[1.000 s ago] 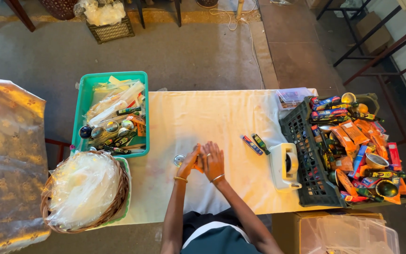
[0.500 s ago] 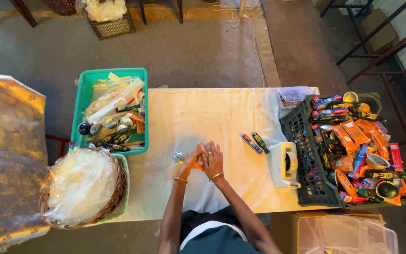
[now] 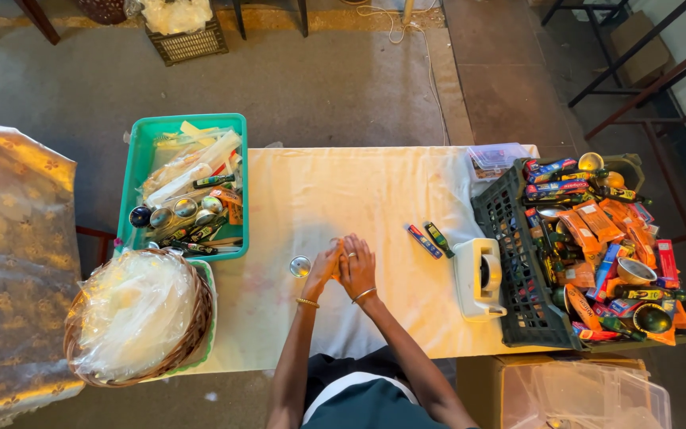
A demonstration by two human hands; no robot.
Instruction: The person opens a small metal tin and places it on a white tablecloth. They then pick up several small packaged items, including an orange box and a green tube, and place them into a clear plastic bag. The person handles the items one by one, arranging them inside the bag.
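Observation:
My left hand (image 3: 321, 268) and my right hand (image 3: 357, 266) are pressed together over the middle of the white-clothed table (image 3: 335, 191). A small orange thing shows between them at the fingers; what it is cannot be made out. A small round metal bowl (image 3: 300, 265) sits on the cloth just left of my left hand. Two small tubes, a blue-red tube (image 3: 423, 241) and a dark green tube (image 3: 439, 238), lie to the right of my hands.
A teal tray (image 3: 141, 167) of packets and metal bowls stands at the left. A wicker basket (image 3: 198, 334) of clear plastic bags sits front left. A white tape dispenser (image 3: 479, 278) and a dark crate (image 3: 510, 278) of colourful packets stand at the right.
My hands stay joined at the same spot on the cloth. Only the camera view has shifted slightly.

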